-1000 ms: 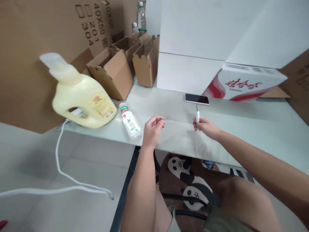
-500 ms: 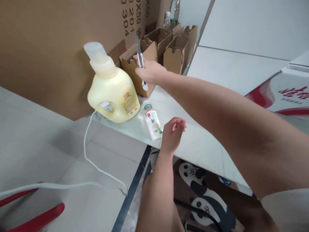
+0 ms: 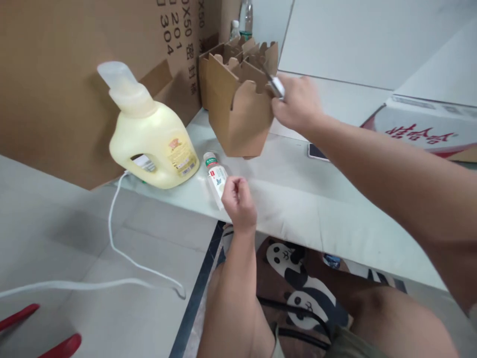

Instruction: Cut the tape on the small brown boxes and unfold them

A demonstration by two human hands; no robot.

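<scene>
My right hand (image 3: 300,99), slightly blurred, grips a utility knife (image 3: 276,85), its blade pointing up and left over the open-topped cardboard boxes. The fingers are at the right edge of the front cardboard box (image 3: 238,112), which looks tilted; whether they also grip it I cannot tell. More cardboard dividers or boxes (image 3: 257,49) with notched edges stand behind and inside it. My left hand (image 3: 240,204) is a loose fist with nothing visible in it. It is beside a small white-labelled bottle (image 3: 217,176) lying on the table, partly covering its lower end.
A large pale-yellow detergent jug (image 3: 154,144) stands left, before a big printed carton (image 3: 48,89). A white cable (image 3: 112,223) trails over the floor near red handles (image 3: 61,348). A phone (image 3: 316,151) lies right, near a red-and-white carton (image 3: 421,127). Clear bottles (image 3: 246,20) stand behind.
My right hand has moved right with the utility knife, now at the box's right edge. The front box has shifted right and turned. My left hand has curled tighter; the view has shifted slightly.
</scene>
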